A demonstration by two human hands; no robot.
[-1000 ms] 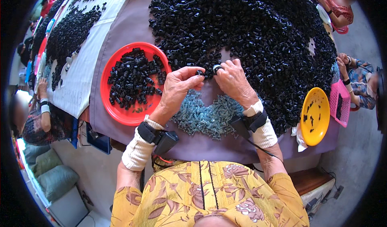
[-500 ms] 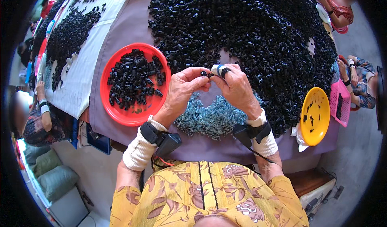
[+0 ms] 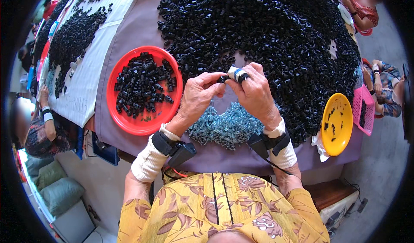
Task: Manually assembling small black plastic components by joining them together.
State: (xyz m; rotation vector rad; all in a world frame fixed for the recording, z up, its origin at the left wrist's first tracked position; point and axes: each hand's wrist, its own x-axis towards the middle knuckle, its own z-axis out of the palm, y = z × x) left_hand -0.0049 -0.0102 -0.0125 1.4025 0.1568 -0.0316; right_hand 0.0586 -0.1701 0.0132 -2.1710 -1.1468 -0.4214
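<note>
My left hand (image 3: 199,95) pinches a small black plastic cap (image 3: 223,79) between thumb and forefinger. Close against it, my right hand (image 3: 254,92) has thumb and wrapped forefinger pressed together at the cap's other end; whether a second part sits there is hidden by the fingers. White and blue tape with a black band covers that forefinger. Just below both hands lies a heap of small bluish clear springs (image 3: 226,128). Beyond them spreads a big pile of black caps (image 3: 258,27). A red round tray (image 3: 113,113) left of my left hand holds many black pieces.
At the right stand a yellow plate (image 3: 340,135) with a few black bits and a pink basket (image 3: 358,98). A purple cloth (image 3: 125,57) covers the table. Other people sit at the left and right edges. Another table (image 3: 88,83) with black piles stands at left.
Both hands stay together in nearly the same place. The black cap has turned slightly between the fingers, and my right hand's fingers have shifted a little upward and to the right.
</note>
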